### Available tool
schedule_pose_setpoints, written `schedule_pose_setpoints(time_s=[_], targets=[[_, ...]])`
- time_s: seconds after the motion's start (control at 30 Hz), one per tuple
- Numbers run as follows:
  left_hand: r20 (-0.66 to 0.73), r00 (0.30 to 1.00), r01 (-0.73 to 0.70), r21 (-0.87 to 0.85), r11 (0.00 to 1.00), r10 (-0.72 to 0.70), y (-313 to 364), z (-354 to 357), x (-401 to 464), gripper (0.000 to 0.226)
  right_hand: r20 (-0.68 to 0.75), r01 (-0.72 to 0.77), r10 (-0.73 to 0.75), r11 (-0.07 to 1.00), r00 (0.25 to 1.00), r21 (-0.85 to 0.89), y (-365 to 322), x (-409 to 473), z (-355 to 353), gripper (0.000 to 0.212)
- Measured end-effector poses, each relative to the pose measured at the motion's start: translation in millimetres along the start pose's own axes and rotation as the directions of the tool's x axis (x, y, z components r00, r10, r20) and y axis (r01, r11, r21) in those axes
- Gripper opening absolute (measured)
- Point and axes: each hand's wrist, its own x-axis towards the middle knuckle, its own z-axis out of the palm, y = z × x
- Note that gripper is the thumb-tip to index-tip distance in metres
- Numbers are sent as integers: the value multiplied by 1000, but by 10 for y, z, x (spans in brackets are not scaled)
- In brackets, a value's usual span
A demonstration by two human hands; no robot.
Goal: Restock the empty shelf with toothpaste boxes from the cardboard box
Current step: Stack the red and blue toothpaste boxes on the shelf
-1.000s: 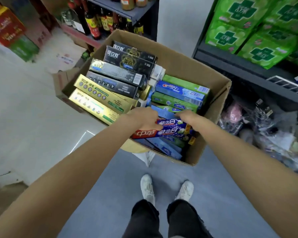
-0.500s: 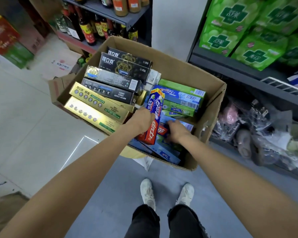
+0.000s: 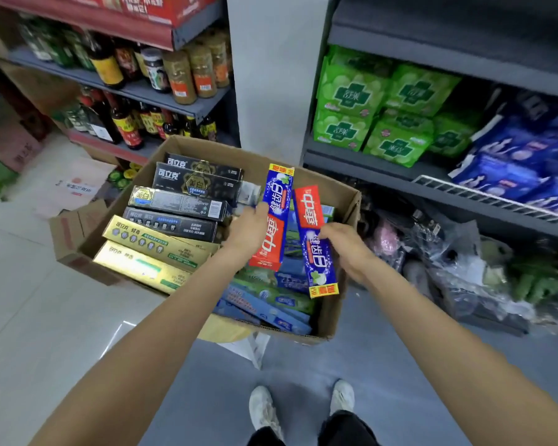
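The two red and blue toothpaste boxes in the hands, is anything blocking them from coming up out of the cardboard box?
Nothing visible does. The left hand holds one red and blue toothpaste box and the right hand holds the other, both already lifted above the other boxes inside the cardboard box, with open space over them.

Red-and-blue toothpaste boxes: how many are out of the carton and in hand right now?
2. The left hand grips one red-and-blue box, red end down; the right hand holds the other box, red end up. Both are above the cardboard box. More may lie buried inside.
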Motion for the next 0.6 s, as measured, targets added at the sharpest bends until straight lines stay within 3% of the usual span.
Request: schedule_pose_setpoints(time_s=[0.1,0.17,0.3,0.43,0.6], targets=[[11,999,-33,-143,989,35,341,242,-32,34,18,-44,40,964,999,262,-326,-227,-363,16],[44,994,-90,-189,978,100,610,436,-92,34,1,-21,22,947,1000,321,-536,-389,-650,21],[161,949,-243,-173,954,271,1209,959,-263,50,-74,115,-95,919,993,376,-832,-692,-1305,31],[215,864,-405,-241,882,455,1840,1737,-507,10,-169,244,-189,876,967,415,-1008,-978,-2164,27],[261,825,-428,-291,855,502,2571,2815,-863,36,-282,339,-246,870,928,358,-1165,-1301,-3414,23]])
